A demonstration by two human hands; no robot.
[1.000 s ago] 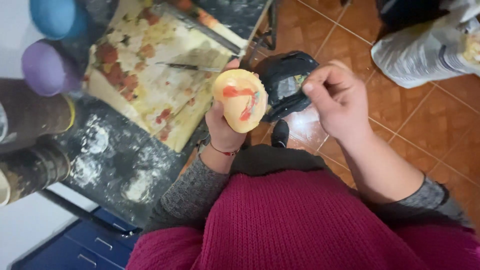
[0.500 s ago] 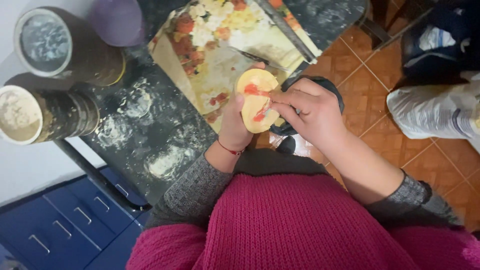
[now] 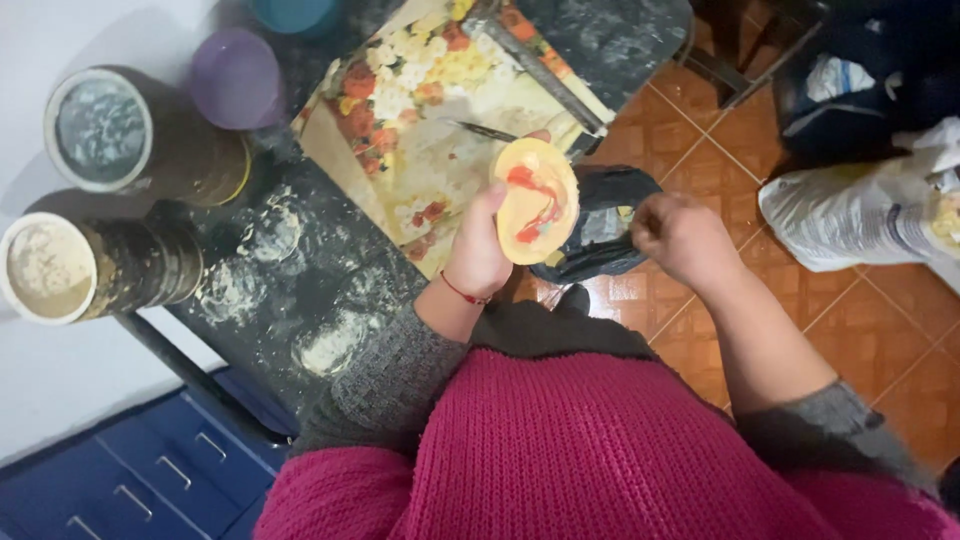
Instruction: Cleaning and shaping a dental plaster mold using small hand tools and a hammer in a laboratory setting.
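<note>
**Disc up, bag below**

Left hand (image 3: pixel 480 250) grips the round yellow disc (image 3: pixel 536 200), red-smeared, above the dusty dark surface (image 3: pixel 300 290) edge. Right hand (image 3: pixel 685 235), fingers curled, sits at the black bag (image 3: pixel 600 225); I cannot tell whether it pinches anything.

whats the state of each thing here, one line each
left hand: closed around the edge of the yellow disc, holding it up
yellow disc: held off the table, red streaks on its face
right hand: loosely curled over the black bag; whether it holds anything, cannot tell
black bag: open, crumpled
two tins: lying on their sides, pale lids on
knife: lying flat on the floral cloth
</note>
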